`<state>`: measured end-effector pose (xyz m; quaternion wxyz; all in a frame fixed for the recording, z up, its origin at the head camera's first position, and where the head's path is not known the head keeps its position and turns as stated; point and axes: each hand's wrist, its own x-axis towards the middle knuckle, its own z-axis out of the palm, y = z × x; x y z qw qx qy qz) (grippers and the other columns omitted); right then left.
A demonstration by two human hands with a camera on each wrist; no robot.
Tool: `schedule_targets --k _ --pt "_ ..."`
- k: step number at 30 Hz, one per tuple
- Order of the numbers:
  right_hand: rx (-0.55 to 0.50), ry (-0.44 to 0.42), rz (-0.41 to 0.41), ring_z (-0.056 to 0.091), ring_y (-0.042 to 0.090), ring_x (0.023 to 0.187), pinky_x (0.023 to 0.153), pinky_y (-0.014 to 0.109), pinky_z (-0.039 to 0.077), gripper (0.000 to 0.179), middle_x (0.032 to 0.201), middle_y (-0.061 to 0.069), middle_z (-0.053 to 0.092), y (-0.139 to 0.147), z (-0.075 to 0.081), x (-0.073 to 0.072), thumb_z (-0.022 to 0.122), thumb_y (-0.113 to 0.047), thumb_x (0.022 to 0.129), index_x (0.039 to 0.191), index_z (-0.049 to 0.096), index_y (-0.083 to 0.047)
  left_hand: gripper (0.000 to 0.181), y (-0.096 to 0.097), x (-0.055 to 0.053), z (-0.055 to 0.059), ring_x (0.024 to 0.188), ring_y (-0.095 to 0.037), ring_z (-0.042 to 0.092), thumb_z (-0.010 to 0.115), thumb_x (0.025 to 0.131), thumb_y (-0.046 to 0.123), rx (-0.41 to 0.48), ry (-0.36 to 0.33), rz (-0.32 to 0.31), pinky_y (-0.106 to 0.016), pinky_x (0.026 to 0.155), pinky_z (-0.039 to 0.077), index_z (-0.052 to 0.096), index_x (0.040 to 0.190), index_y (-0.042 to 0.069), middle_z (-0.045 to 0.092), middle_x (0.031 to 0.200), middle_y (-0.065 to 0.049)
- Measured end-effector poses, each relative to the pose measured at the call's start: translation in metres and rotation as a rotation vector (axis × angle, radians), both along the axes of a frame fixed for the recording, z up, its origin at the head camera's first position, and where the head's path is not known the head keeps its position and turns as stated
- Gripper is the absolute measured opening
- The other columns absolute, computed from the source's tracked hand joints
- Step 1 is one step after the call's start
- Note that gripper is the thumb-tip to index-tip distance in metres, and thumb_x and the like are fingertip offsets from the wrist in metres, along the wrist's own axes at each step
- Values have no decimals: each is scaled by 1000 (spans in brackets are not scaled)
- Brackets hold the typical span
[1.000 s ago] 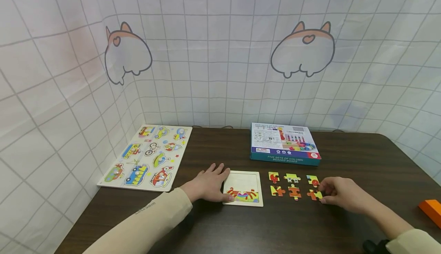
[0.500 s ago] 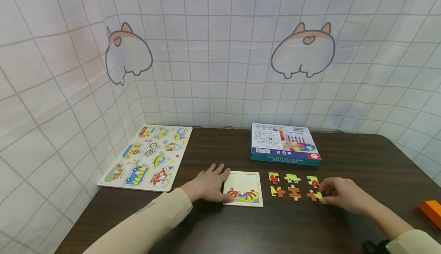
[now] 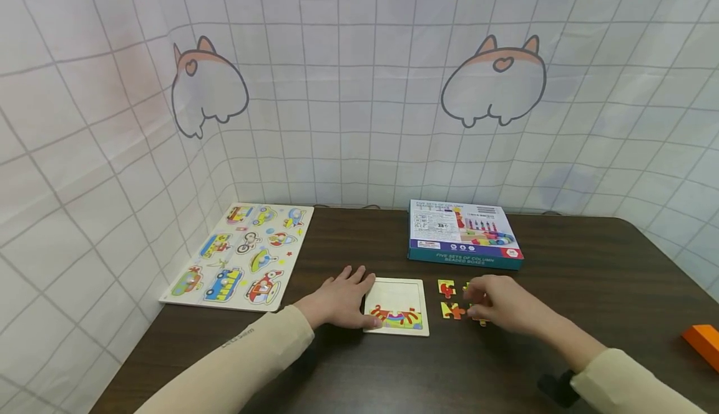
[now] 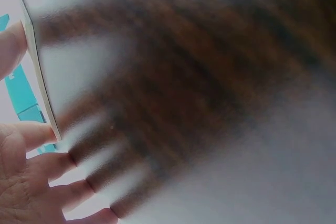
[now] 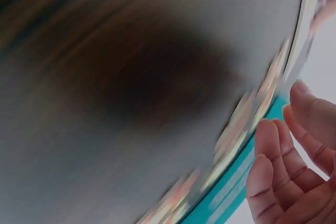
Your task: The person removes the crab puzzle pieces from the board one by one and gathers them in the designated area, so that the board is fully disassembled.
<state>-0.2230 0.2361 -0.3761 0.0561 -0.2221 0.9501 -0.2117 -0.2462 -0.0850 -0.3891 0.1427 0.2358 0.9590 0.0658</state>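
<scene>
My left hand (image 3: 339, 301) lies with spread fingers at the left edge of a square wooden puzzle tray (image 3: 424, 311), thumb over its lower left corner. A red-striped picture strip (image 3: 401, 319) fills the bottom of the tray. My right hand (image 3: 502, 305) hovers over the loose jigsaw pieces on the right, fingers bent loosely. In the right wrist view a gap shows between thumb and fingers, with nothing held. Two pieces, an upper one (image 3: 446, 288) and a lower one (image 3: 452, 311), lie fully in sight beside the tray; the hand hides much of the others.
Behind the pieces lies a teal-edged toy box (image 3: 463, 236). A large vehicle peg puzzle board (image 3: 241, 258) rests at the left against the grid-patterned cloth (image 3: 348, 89). An orange block (image 3: 703, 346) sits at the right edge of the dark table (image 3: 404, 376).
My right hand has left the rightmost pieces and moved left over the middle ones. My left hand and the tray have stayed in place.
</scene>
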Motion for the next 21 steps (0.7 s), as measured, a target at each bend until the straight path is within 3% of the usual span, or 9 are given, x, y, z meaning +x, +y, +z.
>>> schedule_targets --k 6,11,16,21 --pt "-12 -41 122 55 8 76 70 24 51 15 86 -4 67 -63 -2 -8 80 -15 88 100 73 -9 92 0 -1 0 156 -39 26 71 88 59 -13 2 2 -61 120 31 36 160 13 29 169 -12" --pt "9 -67 172 57 12 78 73 30 53 14 86 0 67 -104 -3 -13 79 -12 89 101 74 -8 91 1 -1 -2 156 -39 27 71 88 58 -11 9 9 -61 119 32 37 159 12 30 168 -13" --pt "61 -47 201 58 14 78 77 33 55 13 86 1 69 -127 -4 -14 80 -10 87 99 76 -7 91 1 -1 -4 155 -39 27 71 88 58 -6 18 4 -62 119 33 37 159 12 30 168 -13" --pt "54 -52 180 57 14 75 75 34 56 10 83 1 70 -133 -7 -14 81 -9 85 94 76 -6 91 -1 -2 -3 156 -40 26 71 88 58 6 5 0 -63 119 32 36 159 12 29 168 -14"
